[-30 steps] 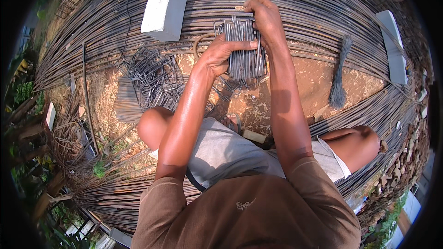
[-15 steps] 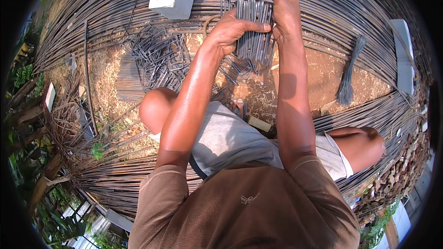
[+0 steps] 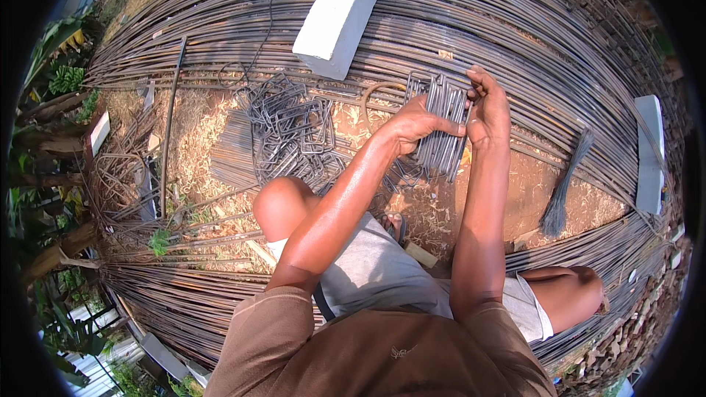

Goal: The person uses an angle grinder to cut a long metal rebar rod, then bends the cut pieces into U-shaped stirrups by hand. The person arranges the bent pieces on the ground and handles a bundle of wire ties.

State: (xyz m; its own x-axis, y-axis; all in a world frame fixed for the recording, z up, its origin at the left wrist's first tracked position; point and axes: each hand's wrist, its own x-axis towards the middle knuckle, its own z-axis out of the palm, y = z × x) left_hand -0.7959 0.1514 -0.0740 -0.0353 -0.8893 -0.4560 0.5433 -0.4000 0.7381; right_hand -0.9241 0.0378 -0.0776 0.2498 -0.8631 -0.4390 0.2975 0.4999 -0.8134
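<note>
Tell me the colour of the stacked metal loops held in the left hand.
Grey: the metal loops show in the head view.

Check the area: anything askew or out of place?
Mainly the loose heap of grey rectangular steel frames, left of centre: its pieces lie jumbled at all angles, unlike the aligned stack of grey steel frames in the left hand. No damage is discernible.

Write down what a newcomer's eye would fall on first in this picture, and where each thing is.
Probably the stack of bent steel stirrups just above centre, gripped by the left hand, with the right hand at its right side. Next might come the bright white block lying across long steel bars at the top. The tangled pile of stirrups left of the hands also stands out.
</note>
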